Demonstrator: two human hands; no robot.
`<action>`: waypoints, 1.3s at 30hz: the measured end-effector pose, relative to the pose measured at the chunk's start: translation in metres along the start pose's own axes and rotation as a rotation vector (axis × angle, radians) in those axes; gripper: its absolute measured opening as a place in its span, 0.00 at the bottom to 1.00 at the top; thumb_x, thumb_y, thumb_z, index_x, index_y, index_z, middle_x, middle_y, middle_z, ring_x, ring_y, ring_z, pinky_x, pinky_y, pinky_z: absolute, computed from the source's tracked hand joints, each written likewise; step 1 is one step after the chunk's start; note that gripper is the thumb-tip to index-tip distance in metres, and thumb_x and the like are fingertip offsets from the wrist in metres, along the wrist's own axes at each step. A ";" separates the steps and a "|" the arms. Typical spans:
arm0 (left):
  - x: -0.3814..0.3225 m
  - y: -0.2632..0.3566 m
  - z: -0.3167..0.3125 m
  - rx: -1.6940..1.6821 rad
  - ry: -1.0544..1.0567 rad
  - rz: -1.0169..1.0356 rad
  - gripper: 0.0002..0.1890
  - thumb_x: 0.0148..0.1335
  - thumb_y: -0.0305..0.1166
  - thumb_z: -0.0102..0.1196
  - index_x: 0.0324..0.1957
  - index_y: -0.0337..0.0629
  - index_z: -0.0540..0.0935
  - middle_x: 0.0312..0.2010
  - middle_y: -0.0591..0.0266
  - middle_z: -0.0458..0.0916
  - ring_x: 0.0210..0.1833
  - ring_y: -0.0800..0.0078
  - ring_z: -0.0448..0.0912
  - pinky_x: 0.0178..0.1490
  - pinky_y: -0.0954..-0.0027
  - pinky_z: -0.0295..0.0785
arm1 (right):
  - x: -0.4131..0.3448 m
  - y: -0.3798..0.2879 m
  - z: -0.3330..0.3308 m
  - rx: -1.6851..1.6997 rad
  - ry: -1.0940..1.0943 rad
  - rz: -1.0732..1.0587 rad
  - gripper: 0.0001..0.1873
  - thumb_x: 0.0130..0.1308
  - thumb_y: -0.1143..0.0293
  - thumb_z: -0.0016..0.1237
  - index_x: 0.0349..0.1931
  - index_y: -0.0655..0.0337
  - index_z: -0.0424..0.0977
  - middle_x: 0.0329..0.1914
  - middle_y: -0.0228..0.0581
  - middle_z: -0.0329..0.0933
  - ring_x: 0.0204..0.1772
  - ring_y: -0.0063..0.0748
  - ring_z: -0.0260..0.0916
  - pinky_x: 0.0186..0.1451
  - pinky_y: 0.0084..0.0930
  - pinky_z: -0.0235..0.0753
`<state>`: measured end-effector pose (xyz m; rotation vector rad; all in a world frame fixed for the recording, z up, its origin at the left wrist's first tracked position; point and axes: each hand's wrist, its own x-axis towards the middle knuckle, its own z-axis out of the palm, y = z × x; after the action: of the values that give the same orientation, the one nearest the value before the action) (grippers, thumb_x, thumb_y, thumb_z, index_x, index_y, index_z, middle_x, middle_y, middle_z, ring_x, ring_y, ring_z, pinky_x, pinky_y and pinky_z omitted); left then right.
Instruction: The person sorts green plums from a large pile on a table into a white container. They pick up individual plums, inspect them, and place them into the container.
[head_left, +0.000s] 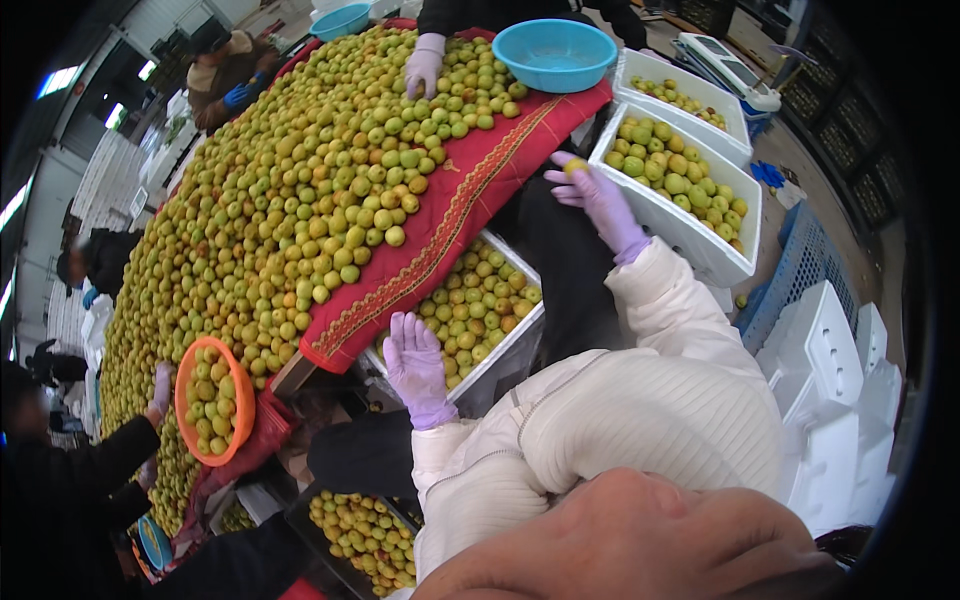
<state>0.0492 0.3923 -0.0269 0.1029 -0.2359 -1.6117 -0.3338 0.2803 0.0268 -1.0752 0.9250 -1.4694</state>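
My left hand (415, 369), in a lilac glove, is held palm up with its fingers extended and nothing in it. It is above the near corner of a white foam box (501, 358) of yellow-green jujube-like fruits, partly under the red cloth. Between the fingers of my right hand (600, 202), gloved alike, is one small yellowish fruit (576, 166). That hand is beside the left end of another foam box (675, 217) partly filled with such fruits (679, 176). Ahead, a large heap of the fruits (300, 202) lies on a red quilted cloth (465, 217) with a gold-patterned border.
A blue basin (555, 56) stands at the cloth's far edge. An orange basin (214, 401) of fruit rests at the left. A co-worker's gloved hand (425, 66) touches the heap. Blue plastic crates (806, 262) and white foam boxes (814, 375) stand at my right.
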 end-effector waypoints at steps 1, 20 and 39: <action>0.000 0.001 -0.003 -0.018 0.029 0.003 0.21 0.75 0.39 0.43 0.62 0.36 0.74 0.57 0.52 0.80 0.59 0.64 0.79 0.63 0.61 0.75 | 0.009 0.001 -0.030 0.103 -0.002 0.034 0.25 0.74 0.55 0.48 0.62 0.63 0.70 0.53 0.40 0.80 0.48 0.24 0.78 0.55 0.24 0.77; -0.002 0.005 -0.018 0.096 0.123 -0.003 0.23 0.75 0.37 0.46 0.66 0.34 0.69 0.59 0.53 0.77 0.61 0.65 0.76 0.63 0.66 0.73 | 0.107 -0.041 0.076 -0.072 -0.649 0.061 0.30 0.76 0.53 0.43 0.69 0.64 0.63 0.54 0.35 0.81 0.45 0.17 0.78 0.54 0.19 0.76; 0.130 0.128 0.005 1.615 0.370 0.522 0.20 0.68 0.22 0.50 0.62 0.36 0.74 0.53 0.54 0.80 0.55 0.68 0.79 0.60 0.70 0.73 | 0.186 0.085 0.154 0.184 -0.550 0.204 0.30 0.75 0.47 0.40 0.67 0.58 0.67 0.51 0.35 0.81 0.42 0.13 0.75 0.52 0.14 0.73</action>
<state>0.1652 0.2586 0.0157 1.4161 -1.1110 -0.5232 -0.1713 0.0822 0.0206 -1.1294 0.4811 -0.9910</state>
